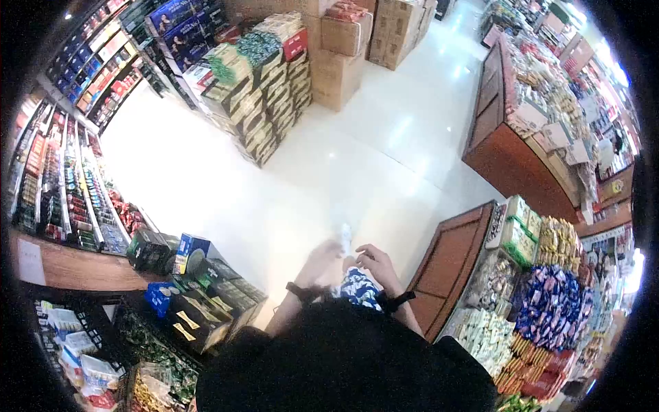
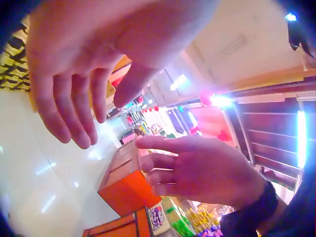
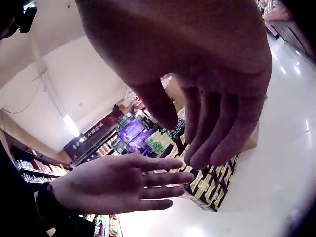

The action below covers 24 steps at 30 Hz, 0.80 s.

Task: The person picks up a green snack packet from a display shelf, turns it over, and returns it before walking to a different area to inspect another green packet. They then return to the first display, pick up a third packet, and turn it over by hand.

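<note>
In the head view my left hand (image 1: 324, 264) and right hand (image 1: 379, 264) are held in front of the body, a short way apart, with nothing between them. The right wrist view has the left hand (image 3: 116, 182) with its fingers straight, and the right hand (image 3: 207, 74) hanging above with fingers loosely bent. From the left wrist, the left hand (image 2: 94, 54) appears at the top, fingers pointing down, across from the right hand (image 2: 197, 170). Both palms are bare. Below the hands shows blue-and-white patterned cloth (image 1: 360, 287). Dark bands circle both wrists.
Shop floor (image 1: 329, 178) stretches ahead. Stacked patterned boxes (image 1: 257, 103) and brown cartons (image 1: 341, 75) stand beyond it. To the right are wooden display counters (image 1: 449, 264) piled with packaged goods (image 1: 549, 302). Dark boxes (image 1: 206, 302) and shelves (image 1: 62, 185) line the left side.
</note>
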Motion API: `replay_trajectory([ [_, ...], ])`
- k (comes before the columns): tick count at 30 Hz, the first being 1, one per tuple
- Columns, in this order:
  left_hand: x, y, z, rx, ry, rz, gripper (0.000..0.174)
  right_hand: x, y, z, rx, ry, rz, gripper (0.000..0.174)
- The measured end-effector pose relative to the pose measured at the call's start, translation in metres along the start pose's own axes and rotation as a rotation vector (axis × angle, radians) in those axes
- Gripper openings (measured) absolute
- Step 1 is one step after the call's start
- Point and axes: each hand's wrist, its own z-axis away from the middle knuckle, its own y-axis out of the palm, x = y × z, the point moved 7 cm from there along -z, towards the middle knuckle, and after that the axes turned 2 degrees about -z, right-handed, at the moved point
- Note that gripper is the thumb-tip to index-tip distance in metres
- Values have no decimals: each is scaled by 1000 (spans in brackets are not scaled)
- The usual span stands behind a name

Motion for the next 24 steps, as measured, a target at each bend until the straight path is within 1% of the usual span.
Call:
replay_trajectory([
  [1, 0, -13, -19, -7, -38, 62, 27, 11, -1, -27, 11, -41, -10, 23],
  [2, 15, -21, -42, 2, 55, 135, 30, 17, -1, -48, 42, -58, -4, 22],
  [5, -21, -56, -86, -47, 36, 60, 32, 48, -7, -107, 100, -117, 40, 23],
  [6, -36, -68, -103, -72, 81, 127, 32, 62, -16, -134, 100, -128, 40, 23],
  [7, -46, -78, -120, -85, 64, 119, 32, 74, -21, -155, 105, -130, 38, 23],
  [9, -61, -99, -149, -108, 16, 99, 33, 92, -25, -193, 115, -124, 23, 23],
  [10, -68, -108, -165, -101, 43, 124, 33, 104, -29, -212, 103, -132, -38, 21],
  [12, -77, -125, -193, -87, 95, 173, 34, 113, -37, -268, 111, -128, -56, 20],
  [13, -81, -135, -200, -115, 91, 183, 34, 113, -36, -282, 118, -104, -70, 19],
  [14, -84, -144, -208, -142, 85, 197, 34, 120, -36, -301, 148, -135, -97, 18],
  [15, -92, -154, -218, -166, 88, 215, 33, 129, -35, -318, 146, -103, -71, 18],
  [16, -101, -164, -221, -201, 21, 178, 33, 141, -34, -332, 161, -128, -47, 18],
  [17, -103, -172, -228, -210, 23, 193, 32, 153, -32, -344, 176, -156, -20, 18],
  [19, -101, -191, -243, -230, 24, 220, 31, 174, -26, -371, 221, -140, -17, 19],
  [20, -95, -200, -252, -257, -7, 247, 29, 180, -20, -383, 242, -129, -22, 20],
  [24, -83, -241, -296, -316, -12, 386, 27, 194, -1, -445, 277, -111, -17, 20],
])
